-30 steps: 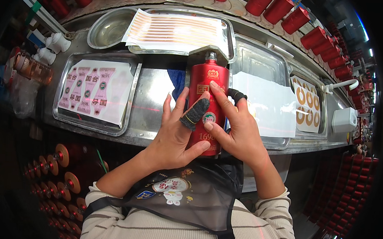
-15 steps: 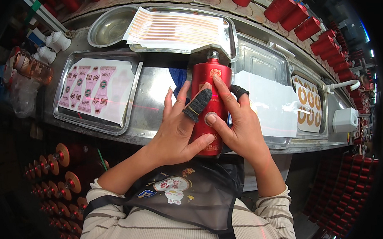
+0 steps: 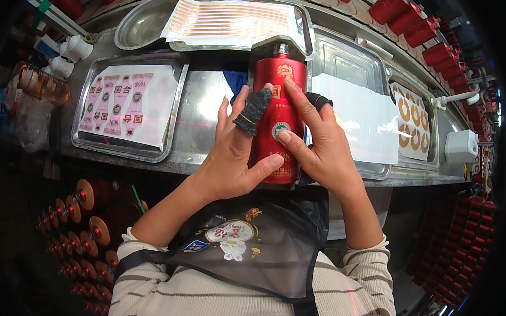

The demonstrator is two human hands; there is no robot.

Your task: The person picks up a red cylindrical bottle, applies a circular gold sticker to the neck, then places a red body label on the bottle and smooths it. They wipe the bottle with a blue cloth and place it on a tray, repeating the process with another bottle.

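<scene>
A red bottle (image 3: 278, 153) with a clear cap lies in a metal holder (image 3: 297, 48) at the bench edge, cap pointing away from me. Its front bears gold print and a round green-and-white emblem. My left hand (image 3: 230, 151) is open along its left side. The thumb rests on the lower front, and a dark finger cover (image 3: 254, 111) wraps one finger by the upper left edge. From the right, my right hand (image 3: 327, 150) lies open, index finger stretched along the upper front and thumb at the emblem. A second dark finger cover (image 3: 319, 100) is on it.
Label sheets lie in a left tray (image 3: 80, 133), a back tray (image 3: 304, 19) and a right tray (image 3: 433, 160). White paper (image 3: 356, 123) covers part of another tray. A metal bowl (image 3: 140, 26), white jug (image 3: 461, 145) and several red bottles (image 3: 389, 8) surround the bench.
My left hand's covered finger has drawn back from the bottle's front to its left edge. My right hand stays against the bottle. The whole view has shifted slightly.
</scene>
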